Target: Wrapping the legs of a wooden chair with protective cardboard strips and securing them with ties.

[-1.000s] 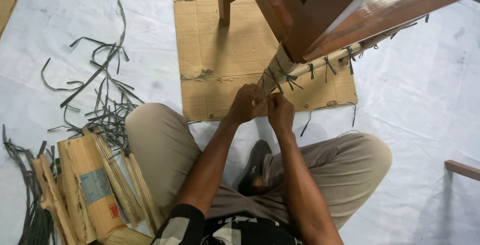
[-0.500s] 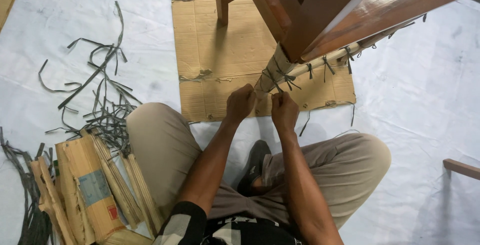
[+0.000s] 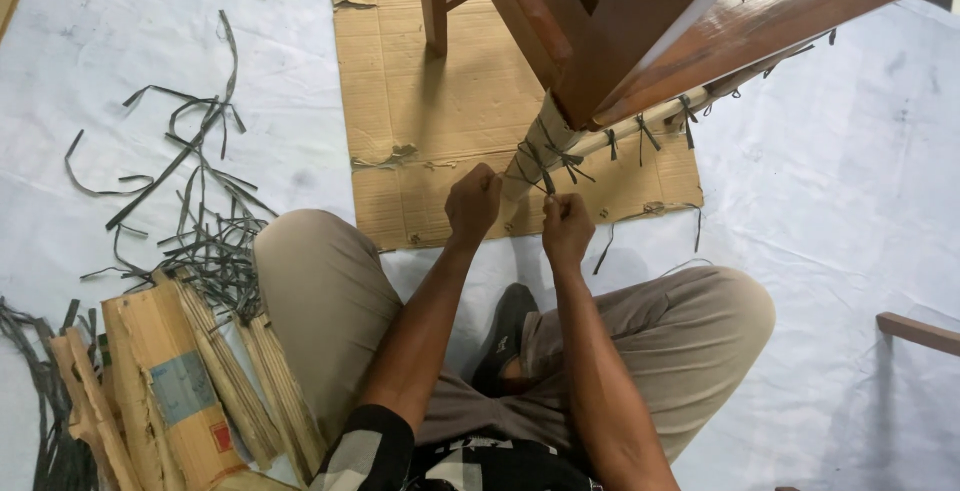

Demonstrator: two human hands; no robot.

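Floor covered by a white sheet point(image 3: 850, 201), wrinkled, extending left to right across the whole view. Far left: loose dark strap offcuts point(image 3: 190, 201) scattered on the sheet. Near left: stack of folded cardboard pieces point(image 3: 170, 381), beside the person's left knee. Centre far: flat cardboard panel point(image 3: 420, 121) lying on the sheet, torn along its near edge; a wooden chair point(image 3: 640, 21), dark brown, stands on it and fills the upper right. One chair leg is wrapped in cardboard point(image 3: 545, 141) and bound with dark plastic strap point(image 3: 545, 166), knotted in several places along the adjoining rail. Left hand point(image 3: 472, 203) closed in a fist just left of the wrapped leg; contents not discernible. Right hand point(image 3: 566, 229) closed, fingers pinching a strap end at the leg's base. Person seated cross-legged. Near right edge: end of a wooden piece point(image 3: 915, 331) on the sheet.
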